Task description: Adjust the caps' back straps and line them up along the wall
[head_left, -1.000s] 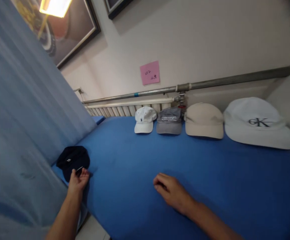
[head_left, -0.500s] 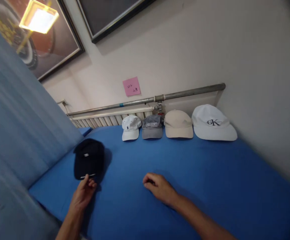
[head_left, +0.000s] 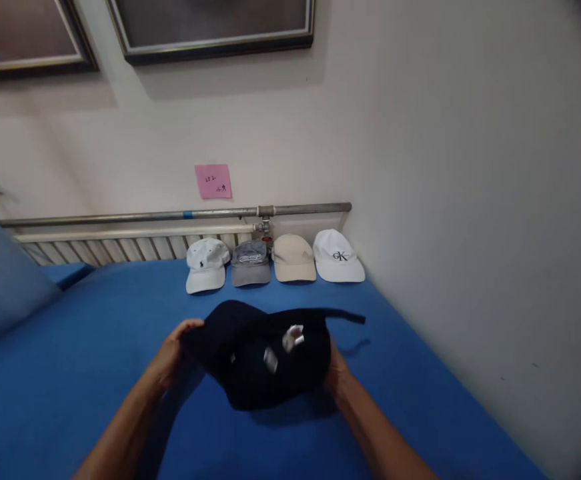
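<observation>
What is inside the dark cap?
Pale, blurred patches, perhaps labels, show inside the dark cap; the rest is too dark to tell. The cap hides fingers of the right hand.

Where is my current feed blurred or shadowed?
Head view: the dark cap is smeared, its pale tags unreadable; head view: a soft shadow lies beneath it on the blue surface; head view: right-hand corners darken, while the "GK" lettering stays legible.

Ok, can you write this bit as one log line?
left hand: one side of dark cap | right hand: opposite side | cap: inside showing | beyond: four caps in a row
</observation>
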`<action>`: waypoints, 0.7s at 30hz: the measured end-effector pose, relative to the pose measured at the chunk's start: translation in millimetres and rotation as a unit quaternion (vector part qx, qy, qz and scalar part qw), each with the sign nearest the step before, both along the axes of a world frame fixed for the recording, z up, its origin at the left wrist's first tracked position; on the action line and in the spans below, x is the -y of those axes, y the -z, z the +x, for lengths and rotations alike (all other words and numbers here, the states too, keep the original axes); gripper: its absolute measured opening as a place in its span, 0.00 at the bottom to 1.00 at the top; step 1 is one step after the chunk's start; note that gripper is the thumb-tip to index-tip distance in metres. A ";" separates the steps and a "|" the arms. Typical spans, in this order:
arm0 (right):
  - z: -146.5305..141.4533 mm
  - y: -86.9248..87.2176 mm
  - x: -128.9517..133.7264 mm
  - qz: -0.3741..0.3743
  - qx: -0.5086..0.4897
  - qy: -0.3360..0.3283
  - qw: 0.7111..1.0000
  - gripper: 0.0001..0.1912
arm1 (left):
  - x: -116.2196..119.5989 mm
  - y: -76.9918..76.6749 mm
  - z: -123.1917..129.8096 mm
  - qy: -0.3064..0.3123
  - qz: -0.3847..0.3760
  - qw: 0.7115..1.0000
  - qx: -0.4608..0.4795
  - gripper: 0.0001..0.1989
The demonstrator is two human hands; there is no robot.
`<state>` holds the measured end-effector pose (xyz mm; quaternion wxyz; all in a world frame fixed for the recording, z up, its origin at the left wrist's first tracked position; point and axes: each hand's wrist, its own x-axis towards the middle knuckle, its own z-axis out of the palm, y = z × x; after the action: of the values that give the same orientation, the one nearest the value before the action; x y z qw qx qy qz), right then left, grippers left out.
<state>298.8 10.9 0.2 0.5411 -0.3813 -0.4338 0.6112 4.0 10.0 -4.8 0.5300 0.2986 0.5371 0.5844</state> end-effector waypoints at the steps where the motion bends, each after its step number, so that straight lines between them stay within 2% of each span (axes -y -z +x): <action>1: -4.5 1.0 0.9 -0.002 -0.005 -0.005 1.000 0.11 | -11.3 0.4 2.6 -0.012 -0.003 1.000 0.004 0.15; 6: -31.8 19.5 -0.8 -0.048 -0.026 -0.054 0.997 0.16 | -50.8 4.7 10.1 -0.054 -0.045 0.997 0.017 0.06; 9: -37.2 31.0 -8.1 -0.061 0.000 -0.044 0.997 0.20 | -54.1 9.6 9.1 -0.086 -0.051 0.995 0.009 0.06; 13: -31.4 41.3 -24.5 -0.056 0.096 -0.020 0.994 0.25 | -45.1 19.1 8.1 -0.099 -0.051 0.994 0.007 0.06; 14: -29.7 43.5 -27.8 -0.029 0.126 -0.009 0.992 0.26 | -43.5 21.7 8.1 -0.095 -0.046 0.994 0.006 0.08; 16: -27.3 47.2 -32.0 0.075 0.202 0.007 0.976 0.27 | -43.3 27.0 8.0 -0.084 -0.030 0.996 -0.001 0.12; 19: -25.7 50.4 -32.7 0.249 0.307 -0.011 0.919 0.23 | -48.7 35.4 5.8 -0.082 -0.003 0.996 -0.026 0.15; 21: -25.0 50.7 -31.6 0.291 0.338 -0.033 0.895 0.17 | -52.5 39.9 2.4 -0.089 0.016 0.994 -0.058 0.17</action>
<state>273.8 42.5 -50.5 0.4280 -0.3760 -0.7612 0.3099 6.5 62.5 -44.7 0.4391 0.2913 0.5821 0.6193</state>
